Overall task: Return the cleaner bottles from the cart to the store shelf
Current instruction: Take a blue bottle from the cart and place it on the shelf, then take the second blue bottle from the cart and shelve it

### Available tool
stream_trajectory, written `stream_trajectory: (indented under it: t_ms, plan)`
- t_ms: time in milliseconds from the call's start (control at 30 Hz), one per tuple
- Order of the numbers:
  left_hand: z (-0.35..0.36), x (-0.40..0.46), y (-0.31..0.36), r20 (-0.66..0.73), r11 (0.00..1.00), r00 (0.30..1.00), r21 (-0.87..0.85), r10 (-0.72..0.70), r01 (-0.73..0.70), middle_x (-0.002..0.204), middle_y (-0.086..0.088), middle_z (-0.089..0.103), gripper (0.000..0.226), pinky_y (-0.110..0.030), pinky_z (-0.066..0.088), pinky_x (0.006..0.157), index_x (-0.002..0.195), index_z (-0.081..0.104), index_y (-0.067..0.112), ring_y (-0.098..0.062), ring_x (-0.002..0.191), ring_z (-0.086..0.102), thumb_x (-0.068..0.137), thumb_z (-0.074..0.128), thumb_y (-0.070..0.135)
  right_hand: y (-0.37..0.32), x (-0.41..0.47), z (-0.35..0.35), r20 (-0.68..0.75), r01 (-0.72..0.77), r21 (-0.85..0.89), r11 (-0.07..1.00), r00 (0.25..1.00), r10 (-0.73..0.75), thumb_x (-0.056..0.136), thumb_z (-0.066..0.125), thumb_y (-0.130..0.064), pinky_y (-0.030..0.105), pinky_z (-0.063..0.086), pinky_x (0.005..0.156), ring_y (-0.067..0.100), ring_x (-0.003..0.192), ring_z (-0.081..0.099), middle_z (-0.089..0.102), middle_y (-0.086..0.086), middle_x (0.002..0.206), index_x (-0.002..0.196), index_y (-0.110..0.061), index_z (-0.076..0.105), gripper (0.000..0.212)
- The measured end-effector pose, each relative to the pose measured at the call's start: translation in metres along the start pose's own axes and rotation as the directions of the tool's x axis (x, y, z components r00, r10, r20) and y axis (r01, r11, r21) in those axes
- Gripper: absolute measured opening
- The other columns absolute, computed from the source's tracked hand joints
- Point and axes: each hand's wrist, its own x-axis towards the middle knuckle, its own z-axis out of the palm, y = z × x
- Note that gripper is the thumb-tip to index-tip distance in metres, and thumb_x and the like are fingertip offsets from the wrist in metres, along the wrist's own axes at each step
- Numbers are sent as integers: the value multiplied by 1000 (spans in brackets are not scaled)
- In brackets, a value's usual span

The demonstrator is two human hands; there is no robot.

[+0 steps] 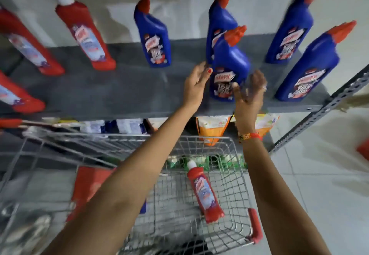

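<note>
Inside wire cart: red bottle

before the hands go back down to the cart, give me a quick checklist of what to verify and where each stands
1. Blue bottle between the hands stands upright on the shelf: ok.
2. Left hand is open beside that bottle: ok, though contact is too blurred to judge.
3. Right hand is open at the bottle's other side: ok.
4. The bottle sits clear of the shelf's front edge: ok, its base is just behind the edge.
5. Cart is emptied of cleaner bottles: not ok, a red bottle lies inside.
6. Space on the shelf for the red bottle near the other red ones: ok, bare shelf shows there.
</note>
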Motion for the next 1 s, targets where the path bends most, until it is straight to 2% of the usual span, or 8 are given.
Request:
stream_trajectory:
  t_ms: [133, 267, 367, 467, 667, 767, 833, 1000]
  plan:
    - [-53, -62, -53, -227, 987, 966, 130, 123, -95, 74, 0, 62, 20, -22, 49, 65, 96, 60, 11, -4, 68, 58, 93, 41, 17, 41, -59, -4, -170, -36, -77, 996, 985, 23, 80, 54, -2, 39, 53, 89, 20, 103, 56, 54, 4, 109, 114, -16, 49, 37]
    - [-127, -140, -136, -301, 925, 950, 332, -82, 185, 53, 1, 51, 33, -33, 45, 52, 72, 59, 13, -17, 49, 49, 91, 39, 32, 104, -127, -12, 83, -76, -517, 853, 987, 138, 76, 42, -14, 49, 51, 77, 40, 94, 59, 61, 23, 105, 102, -9, 56, 30]
    - [-181, -178, -194, -450, 781, 769, 214, -454, 587, 71, -10, 60, 46, -41, 52, 72, 89, 60, 4, -30, 72, 61, 88, 39, 45, 138, -172, -5, 284, -75, -629, 774, 904, 318, 78, 48, -2, 41, 52, 81, 34, 97, 58, 59, 21, 113, 103, -6, 62, 29]
    - [-215, -199, -229, -552, 607, 566, 130, -613, 784, 96, -13, 60, 47, -6, 47, 58, 109, 55, -6, -28, 90, 59, 95, 35, 34, 175, -207, 11, 456, -19, -758, 652, 700, 550, 77, 54, -7, 37, 51, 85, 33, 100, 59, 64, 18, 110, 101, -8, 63, 26]
    - [-259, -201, -297, -476, 490, 538, 232, -696, 840, 111, -11, 59, 37, -13, 46, 58, 119, 50, -5, -18, 81, 63, 94, 40, 21, 234, -278, 54, 372, -223, -878, 424, 240, 897, 80, 65, -9, 28, 43, 80, 33, 110, 58, 62, 21, 117, 118, -3, 53, 41]
    - [-273, -188, -331, -395, 416, 549, 375, -737, 828, 108, -8, 58, 34, -16, 37, 52, 119, 50, 1, -14, 70, 53, 94, 37, 19, 261, -303, 80, 291, -312, -892, 328, 162, 943, 80, 66, -12, 31, 47, 90, 32, 112, 56, 59, 19, 122, 123, -6, 49, 46]
    - [-278, -172, -346, -361, 416, 569, 420, -739, 807, 113, -20, 61, 31, -24, 33, 54, 115, 53, 1, -20, 73, 53, 93, 39, 19, 283, -321, 90, 265, -389, -868, 309, 162, 950, 76, 71, -11, 13, 50, 66, 27, 94, 63, 65, 15, 106, 120, -5, 52, 48]
    - [-288, -145, -384, -321, 306, 515, 521, -794, 797, 133, -25, 47, 40, -36, 36, 95, 125, 43, -5, -33, 121, 46, 94, 39, 19, 317, -343, 129, 230, -451, -850, 271, 145, 962, 76, 72, -14, 17, 44, 57, 18, 82, 51, 63, 24, 104, 125, 3, 44, 58]
